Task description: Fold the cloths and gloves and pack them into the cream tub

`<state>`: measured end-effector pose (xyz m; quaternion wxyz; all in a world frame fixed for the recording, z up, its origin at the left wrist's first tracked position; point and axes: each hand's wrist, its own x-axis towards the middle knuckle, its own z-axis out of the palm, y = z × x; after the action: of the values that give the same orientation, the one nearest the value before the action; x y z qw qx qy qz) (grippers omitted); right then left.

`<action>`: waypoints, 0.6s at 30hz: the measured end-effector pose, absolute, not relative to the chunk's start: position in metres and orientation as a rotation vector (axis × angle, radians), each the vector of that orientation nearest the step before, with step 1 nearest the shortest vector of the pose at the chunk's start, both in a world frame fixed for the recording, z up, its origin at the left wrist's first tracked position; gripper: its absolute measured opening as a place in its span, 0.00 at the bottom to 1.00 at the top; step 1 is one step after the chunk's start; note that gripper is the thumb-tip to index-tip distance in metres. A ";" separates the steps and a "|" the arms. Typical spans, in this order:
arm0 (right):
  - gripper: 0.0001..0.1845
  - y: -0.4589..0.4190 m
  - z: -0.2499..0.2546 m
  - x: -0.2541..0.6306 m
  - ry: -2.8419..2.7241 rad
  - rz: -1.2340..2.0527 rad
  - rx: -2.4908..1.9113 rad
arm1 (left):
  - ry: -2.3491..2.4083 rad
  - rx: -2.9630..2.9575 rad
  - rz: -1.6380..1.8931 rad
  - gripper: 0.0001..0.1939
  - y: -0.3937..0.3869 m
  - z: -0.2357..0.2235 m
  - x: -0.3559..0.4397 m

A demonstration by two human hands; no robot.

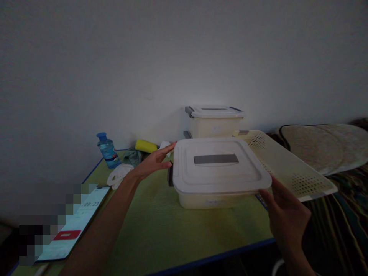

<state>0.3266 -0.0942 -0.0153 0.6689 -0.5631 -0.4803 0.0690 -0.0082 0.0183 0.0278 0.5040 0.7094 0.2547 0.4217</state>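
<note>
In front of me is a lidded plastic storage box (208,201), cream-coloured, over the green tabletop. Its white lid (218,180) has a grey handle strip (216,158) across the middle. A dark latch (170,174) shows on the left side. My left hand (153,163) lies along that side, fingers stretched to the lid's far left corner and thumb apart near the latch. At the near right corner, my right hand (287,214) grips the box, thumb at the front under the lid's rim; its other fingers are partly hidden.
Another lidded box (215,124) stands behind, against the wall. At right is a perforated cream basket (287,165), beside a rolled cushion (324,147). On the left are a blue bottle (108,151), a yellow roll (146,146), cloths (132,156) and a phone (77,222).
</note>
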 end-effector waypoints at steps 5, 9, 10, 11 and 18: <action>0.24 -0.079 0.014 0.328 -1.071 0.156 -1.137 | 0.614 1.796 1.082 0.46 0.015 0.041 -0.001; 0.26 -0.059 0.037 0.337 -1.115 0.220 -1.014 | 0.599 1.861 1.138 0.47 0.032 0.059 0.015; 0.27 -0.052 0.042 0.340 -1.124 0.227 -0.997 | 0.589 1.878 1.154 0.48 0.039 0.065 0.021; 0.28 -0.045 0.047 0.343 -1.141 0.232 -0.987 | 0.573 1.891 1.172 0.48 0.046 0.070 0.027; 0.28 0.016 0.071 0.363 -1.198 0.250 -0.995 | 0.684 1.883 1.212 0.46 0.092 0.095 0.061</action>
<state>0.3626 0.0161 0.0706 0.7048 -0.4474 -0.5389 0.1125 0.0606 0.0921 0.0952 0.3893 0.7407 0.2691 0.4769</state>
